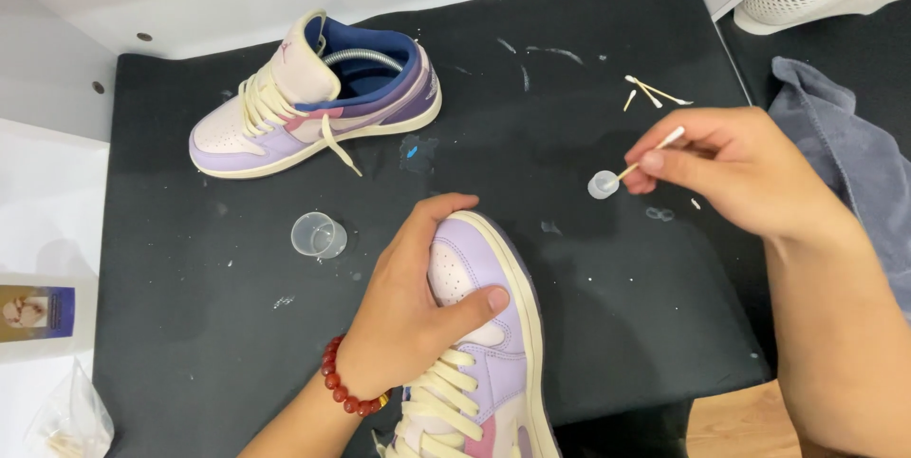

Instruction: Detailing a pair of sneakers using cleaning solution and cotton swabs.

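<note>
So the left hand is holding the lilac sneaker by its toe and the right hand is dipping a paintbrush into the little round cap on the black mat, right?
Not quite. The head view shows the right hand dipping a cotton swab, not a paintbrush, into the little round cap on the black mat. The left hand does hold the lilac sneaker by its toe.

Lilac-and-cream sneaker (484, 344) at six o'clock, its twin (313, 102) navy-lined at eleven, black mat (569, 325), grey towel (854, 154) at three.

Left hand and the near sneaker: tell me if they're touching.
Touching. The head view shows the left hand wrapped over the toe of the near sneaker, thumb pressed flat on its upper, no gap.
</note>
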